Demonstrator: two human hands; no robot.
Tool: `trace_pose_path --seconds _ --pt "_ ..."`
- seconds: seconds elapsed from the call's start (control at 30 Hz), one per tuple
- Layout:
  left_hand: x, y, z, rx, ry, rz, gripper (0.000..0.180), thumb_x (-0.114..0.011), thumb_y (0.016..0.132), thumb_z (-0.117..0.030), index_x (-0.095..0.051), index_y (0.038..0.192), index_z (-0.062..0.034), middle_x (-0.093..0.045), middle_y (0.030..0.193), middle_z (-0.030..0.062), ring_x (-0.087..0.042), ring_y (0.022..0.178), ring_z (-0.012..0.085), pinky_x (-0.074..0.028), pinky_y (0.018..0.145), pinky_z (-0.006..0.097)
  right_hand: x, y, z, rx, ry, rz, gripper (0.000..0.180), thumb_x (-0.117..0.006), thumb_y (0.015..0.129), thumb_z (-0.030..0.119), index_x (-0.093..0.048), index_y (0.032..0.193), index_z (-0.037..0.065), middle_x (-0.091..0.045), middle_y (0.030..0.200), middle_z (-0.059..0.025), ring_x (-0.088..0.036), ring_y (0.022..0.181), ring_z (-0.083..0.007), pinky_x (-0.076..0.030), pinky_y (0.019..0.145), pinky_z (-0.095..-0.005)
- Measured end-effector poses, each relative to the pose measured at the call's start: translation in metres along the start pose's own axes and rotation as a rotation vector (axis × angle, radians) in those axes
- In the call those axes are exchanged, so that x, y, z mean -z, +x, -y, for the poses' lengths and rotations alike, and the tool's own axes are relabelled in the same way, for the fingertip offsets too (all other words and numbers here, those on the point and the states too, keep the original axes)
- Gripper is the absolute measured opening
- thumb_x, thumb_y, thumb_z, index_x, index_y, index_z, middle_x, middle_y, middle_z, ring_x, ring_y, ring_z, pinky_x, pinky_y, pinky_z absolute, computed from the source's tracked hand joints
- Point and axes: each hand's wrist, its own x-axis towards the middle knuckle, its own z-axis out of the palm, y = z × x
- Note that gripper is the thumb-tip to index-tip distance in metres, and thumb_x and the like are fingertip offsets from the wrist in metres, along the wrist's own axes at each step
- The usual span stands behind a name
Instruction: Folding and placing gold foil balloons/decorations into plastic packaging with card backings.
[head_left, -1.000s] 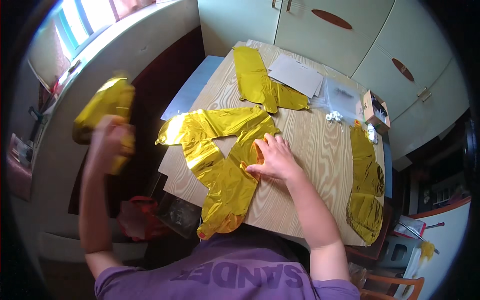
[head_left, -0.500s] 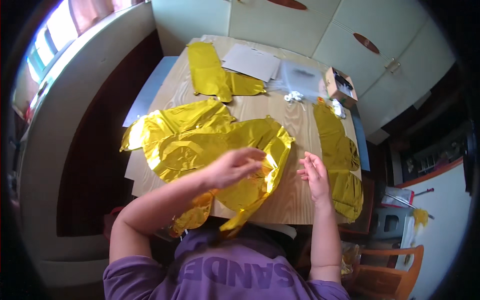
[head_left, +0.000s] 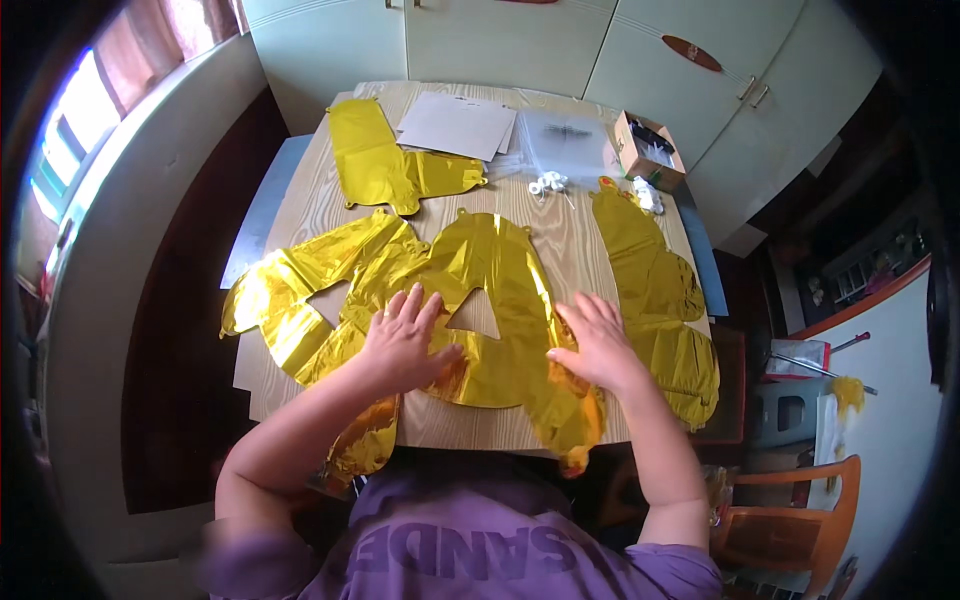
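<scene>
A flat, uninflated gold foil balloon [head_left: 482,372] lies spread in the middle of the table, shaped like a letter with a triangular opening. My left hand [head_left: 400,345] rests on its left part with the fingers stretched and slightly apart. On its right leg lies my right hand [head_left: 597,345], fingers extended and thumb out to the side. The foil's lower right end hangs at the table's front edge. More crinkled gold foil [head_left: 265,305] spreads to the left, overlapping or joining the middle piece; which of these I cannot tell.
Another flat gold balloon [head_left: 365,150] lies at the back left, and one more [head_left: 662,320] along the right edge. White sheets [head_left: 455,125], clear plastic sleeves [head_left: 570,145], a small white bundle [head_left: 548,184] and an open box [head_left: 648,150] stand at the back. A wooden chair [head_left: 780,530] is at right.
The middle balloon, bunched before, now lies flatter with its triangular opening showing. Both hands have come down onto the foil; my left moved left. The view has shifted slightly.
</scene>
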Motion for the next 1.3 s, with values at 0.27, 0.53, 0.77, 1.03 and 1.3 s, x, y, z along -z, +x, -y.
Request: trace_pose_path --seconds 0.27,0.53,0.77,1.03,1.3 --pt "0.004 0.048 0.010 -0.535 0.009 -0.138 0.073 -0.062 0.090 -0.056 -0.048 0.146 -0.0102 -0.043 0.152 0.0189 -0.036 0.143 0.0404 -0.027 0.117 0.054 -0.015 -0.010 -0.040 0.120 0.292 -0.302 0.045 -0.076 0.086 0.025 -0.063 0.125 0.005 -0.057 0.132 -0.0198 -0.053 0.126 -0.0350 -0.043 0.106 -0.0435" --pt "-0.033 0.064 -0.056 -0.418 0.046 -0.043 0.084 -0.055 0.092 -0.062 -0.035 0.155 -0.0096 -0.025 0.162 0.0240 -0.017 0.152 0.0423 -0.011 0.123 0.055 -0.009 0.070 -0.156 -0.346 0.232 -0.624 0.041 -0.082 0.080 0.039 -0.068 0.104 0.008 -0.064 0.104 -0.0165 -0.062 0.100 -0.0355 -0.050 0.087 -0.0445" --pt "-0.020 0.101 -0.062 -0.536 -0.133 -0.224 0.061 -0.068 0.090 -0.043 -0.056 0.135 -0.0040 -0.040 0.151 0.0244 -0.036 0.141 0.0426 -0.027 0.119 0.054 -0.017 0.088 -0.152 -0.454 0.207 -0.550 0.029 -0.080 0.081 0.036 -0.068 0.089 0.011 -0.065 0.095 -0.0115 -0.062 0.096 -0.0328 -0.049 0.083 -0.0456" --pt "-0.044 0.210 -0.146 -0.683 -0.192 -0.128 0.053 -0.064 0.092 -0.043 -0.060 0.129 -0.0057 -0.050 0.143 0.0192 -0.041 0.140 0.0343 -0.029 0.119 0.050 -0.023 0.098 -0.159 -0.413 0.204 -0.644 0.018 -0.073 0.087 0.028 -0.069 0.085 0.010 -0.069 0.093 -0.0128 -0.066 0.090 -0.0361 -0.052 0.079 -0.0489" --pt "-0.062 0.250 -0.191 -0.565 0.125 -0.046 0.095 -0.059 0.080 -0.076 -0.043 0.143 -0.0055 -0.038 0.150 0.0171 -0.024 0.150 0.0335 -0.014 0.124 0.050 0.016 0.028 -0.175 -0.142 0.898 -0.897 0.022 -0.062 0.099 0.022 -0.062 0.103 0.001 -0.065 0.095 -0.0046 -0.061 0.089 -0.0159 -0.049 0.077 -0.0332"
